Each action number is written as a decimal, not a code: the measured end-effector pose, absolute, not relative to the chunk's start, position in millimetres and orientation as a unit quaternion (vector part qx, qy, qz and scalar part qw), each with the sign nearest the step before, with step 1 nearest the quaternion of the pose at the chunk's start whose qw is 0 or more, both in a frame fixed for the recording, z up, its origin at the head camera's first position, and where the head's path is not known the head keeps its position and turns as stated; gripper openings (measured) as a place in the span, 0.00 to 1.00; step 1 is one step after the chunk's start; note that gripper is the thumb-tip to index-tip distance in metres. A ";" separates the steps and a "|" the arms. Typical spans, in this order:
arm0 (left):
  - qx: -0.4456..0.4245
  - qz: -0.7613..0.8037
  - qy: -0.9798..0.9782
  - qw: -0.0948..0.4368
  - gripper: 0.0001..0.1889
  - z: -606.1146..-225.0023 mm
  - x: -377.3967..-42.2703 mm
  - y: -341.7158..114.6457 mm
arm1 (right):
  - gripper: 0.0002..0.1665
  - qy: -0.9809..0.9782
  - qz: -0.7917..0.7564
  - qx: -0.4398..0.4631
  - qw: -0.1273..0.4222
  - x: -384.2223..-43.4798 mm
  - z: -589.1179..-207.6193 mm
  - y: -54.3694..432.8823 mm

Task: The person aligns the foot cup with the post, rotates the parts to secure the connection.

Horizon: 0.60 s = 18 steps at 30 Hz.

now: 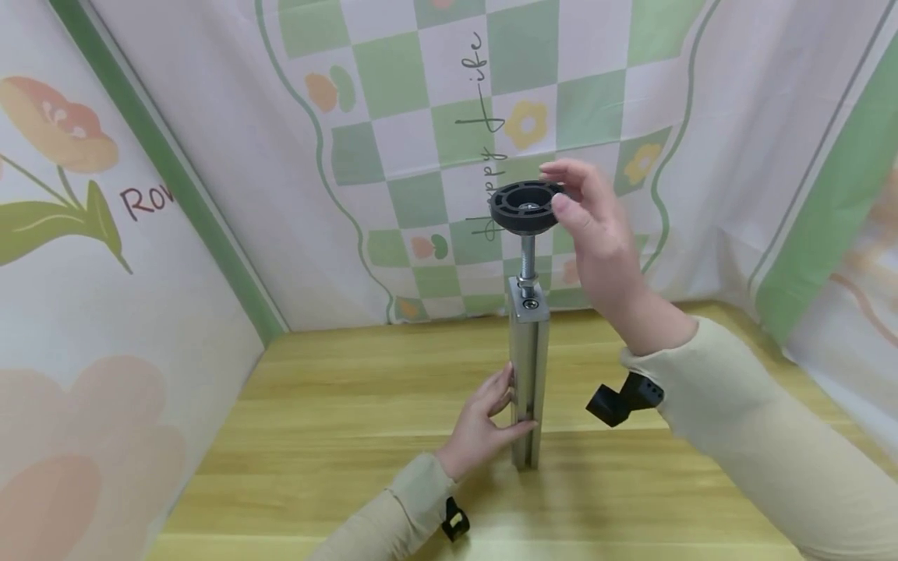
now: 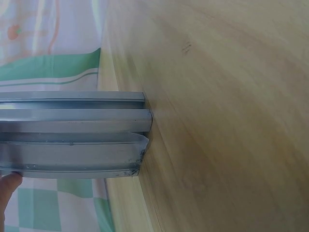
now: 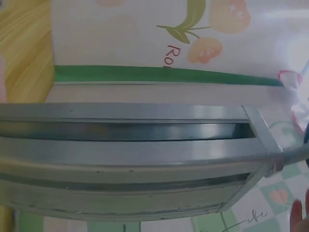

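Note:
A silver aluminium extrusion (image 1: 528, 351) stands upright on the wooden table. My left hand (image 1: 479, 425) grips its lower part from the left, thumb across the near face and fingers behind. In the left wrist view a fingertip (image 2: 10, 182) lies against the slotted profile (image 2: 72, 154). From the end plate (image 1: 531, 310) on top rises a threaded rod (image 1: 528, 253) with a nut, bearing a round black leveling foot (image 1: 515, 222). My right hand (image 1: 602, 238) holds the foot at its right rim, thumb in front and curled fingers at the far side. The right wrist view shows the profile's upper end (image 3: 193, 150).
The wood-grain table (image 1: 351, 405) reaches back to a hanging cloth (image 1: 393, 156) with green checks. Another printed cloth (image 1: 84, 312) hangs along the left side. Black wrist mounts (image 1: 624, 399) sit on both sleeves.

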<state>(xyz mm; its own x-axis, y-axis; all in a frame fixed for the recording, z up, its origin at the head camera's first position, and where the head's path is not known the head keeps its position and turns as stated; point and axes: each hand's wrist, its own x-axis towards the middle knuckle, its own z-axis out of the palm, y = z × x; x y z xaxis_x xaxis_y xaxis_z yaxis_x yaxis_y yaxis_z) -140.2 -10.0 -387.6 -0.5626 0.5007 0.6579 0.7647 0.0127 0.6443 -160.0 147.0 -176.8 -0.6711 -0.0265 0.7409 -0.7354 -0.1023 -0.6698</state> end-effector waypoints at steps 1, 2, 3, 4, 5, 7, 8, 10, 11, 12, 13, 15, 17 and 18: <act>-0.449 -0.537 -0.703 0.122 0.57 -387.6 -139.9 -10.1 | 0.17 -0.588 0.709 0.322 0.221 -163.2 -176.1 148.2; -0.447 -0.537 -0.705 0.122 0.57 -387.4 -139.5 -10.3 | 0.18 -0.562 0.737 0.329 0.181 -166.2 -175.0 149.4; -0.445 -0.535 -0.707 0.122 0.57 -387.2 -139.2 -10.5 | 0.19 -0.540 0.759 0.336 0.143 -169.2 -174.3 150.4; -0.445 -0.536 -0.707 0.122 0.57 -387.0 -139.1 -10.6 | 0.19 -0.523 0.774 0.340 0.109 -172.0 -173.9 151.6; -0.446 -0.536 -0.706 0.124 0.57 -387.4 -139.4 -10.5 | 0.20 -0.511 0.783 0.344 0.081 -174.2 -173.4 152.7; -0.451 -0.536 -0.701 0.130 0.58 -388.9 -140.7 -10.1 | 0.22 -0.486 0.798 0.354 0.042 -177.8 -173.4 154.2; -0.454 -0.535 -0.700 0.134 0.58 -389.9 -141.4 -9.8 | 0.23 -0.479 0.800 0.359 0.030 -178.9 -173.3 154.5; -0.457 -0.534 -0.697 0.140 0.59 -396.9 -145.4 -8.6 | 0.23 -0.456 0.810 0.370 0.003 -180.1 -173.5 155.1; -0.455 -0.533 -0.700 0.140 0.59 -400.7 -147.3 -8.0 | 0.23 -0.447 0.813 0.373 -0.007 -180.3 -173.3 155.1; -0.451 -0.533 -0.702 0.138 0.59 -404.5 -149.1 -7.6 | 0.23 -0.435 0.817 0.377 -0.018 -180.6 -173.0 155.0; -0.447 -0.535 -0.705 0.134 0.59 -407.9 -150.7 -7.2 | 0.22 -0.429 0.820 0.377 -0.027 -180.6 -172.5 154.7; -0.438 -0.540 -0.708 0.123 0.58 -415.4 -154.4 -6.6 | 0.22 -0.422 0.825 0.374 -0.040 -180.4 -171.9 154.4; -0.434 -0.545 -0.709 0.114 0.56 -418.3 -155.9 -6.6 | 0.21 -0.425 0.826 0.367 -0.042 -179.9 -171.4 154.0; -0.433 -0.548 -0.707 0.112 0.56 -419.1 -156.4 -6.7 | 0.21 -0.425 0.827 0.364 -0.044 -179.4 -171.3 154.1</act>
<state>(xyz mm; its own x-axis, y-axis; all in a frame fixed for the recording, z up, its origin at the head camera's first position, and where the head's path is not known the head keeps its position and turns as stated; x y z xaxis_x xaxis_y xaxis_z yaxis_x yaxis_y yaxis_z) -156.4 -6.7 -419.1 -0.5995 0.4902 0.6327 0.7350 0.0245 0.6776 -179.4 154.1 -171.3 -0.7305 -0.3819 0.5662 -0.2375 -0.6352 -0.7349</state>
